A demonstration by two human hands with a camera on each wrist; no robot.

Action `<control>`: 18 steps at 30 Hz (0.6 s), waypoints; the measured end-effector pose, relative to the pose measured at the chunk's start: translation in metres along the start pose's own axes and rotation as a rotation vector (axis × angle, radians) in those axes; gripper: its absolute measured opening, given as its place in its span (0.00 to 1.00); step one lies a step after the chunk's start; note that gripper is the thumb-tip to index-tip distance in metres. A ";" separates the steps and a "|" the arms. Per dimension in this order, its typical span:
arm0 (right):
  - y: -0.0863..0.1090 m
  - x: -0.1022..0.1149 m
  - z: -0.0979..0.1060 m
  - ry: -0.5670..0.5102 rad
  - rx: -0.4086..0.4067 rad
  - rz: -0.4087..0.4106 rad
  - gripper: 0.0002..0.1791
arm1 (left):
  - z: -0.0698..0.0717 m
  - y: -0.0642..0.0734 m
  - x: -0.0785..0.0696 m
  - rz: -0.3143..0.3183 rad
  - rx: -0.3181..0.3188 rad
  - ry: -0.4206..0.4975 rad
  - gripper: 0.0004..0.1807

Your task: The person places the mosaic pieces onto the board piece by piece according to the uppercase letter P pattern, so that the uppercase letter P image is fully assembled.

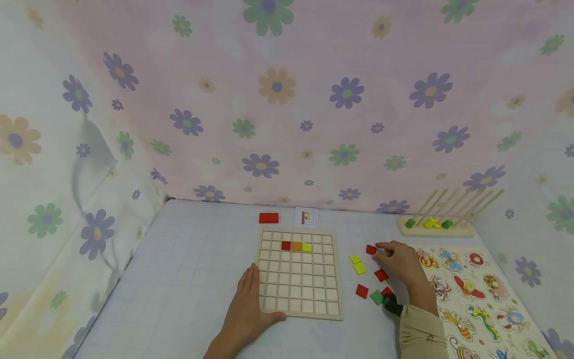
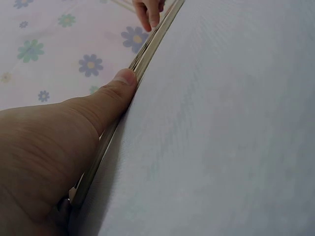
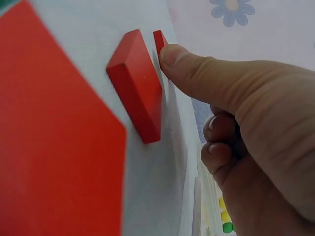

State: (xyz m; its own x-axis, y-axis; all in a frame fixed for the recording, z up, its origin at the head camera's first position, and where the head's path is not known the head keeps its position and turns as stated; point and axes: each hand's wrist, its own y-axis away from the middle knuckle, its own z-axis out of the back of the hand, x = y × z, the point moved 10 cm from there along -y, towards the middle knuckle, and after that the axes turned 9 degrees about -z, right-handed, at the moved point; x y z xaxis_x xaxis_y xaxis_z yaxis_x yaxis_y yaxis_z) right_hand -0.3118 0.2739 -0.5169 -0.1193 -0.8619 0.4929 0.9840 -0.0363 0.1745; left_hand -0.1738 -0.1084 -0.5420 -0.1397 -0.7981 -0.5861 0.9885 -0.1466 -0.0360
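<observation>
A wooden grid board [image 1: 298, 289] lies on the table, with a dark red tile, an orange tile [image 1: 297, 246] and a yellow rounded piece [image 1: 307, 247] side by side in an upper row. My left hand [image 1: 246, 304] rests against its lower left corner, fingers straight along the left side, thumb along the near edge. To the right of the board my right hand [image 1: 399, 262] pinches a small red square tile [image 1: 371, 249] between thumb and index finger. In the right wrist view the thumb partly covers that tile, and another red tile [image 3: 135, 88] lies nearer.
Near the right hand lie yellow pieces [image 1: 359, 268], other red tiles [image 1: 361, 291] and a green tile [image 1: 376, 297]. Behind the board are a red block [image 1: 269, 218] and a pattern card [image 1: 312, 218]. A pegged stand [image 1: 437, 229] and an insect puzzle board [image 1: 462, 294] occupy the right.
</observation>
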 end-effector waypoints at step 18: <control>-0.002 -0.003 -0.005 -0.012 0.041 -0.049 0.22 | -0.001 0.000 0.001 0.002 0.004 -0.007 0.78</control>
State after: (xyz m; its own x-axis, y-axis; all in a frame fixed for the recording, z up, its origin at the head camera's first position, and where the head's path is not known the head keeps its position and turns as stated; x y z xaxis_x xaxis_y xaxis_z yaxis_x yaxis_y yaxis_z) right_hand -0.3130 0.2744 -0.5229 -0.1687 -0.8536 0.4928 0.9707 -0.0572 0.2332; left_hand -0.1742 -0.1085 -0.5433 -0.1377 -0.8024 -0.5807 0.9886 -0.1473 -0.0309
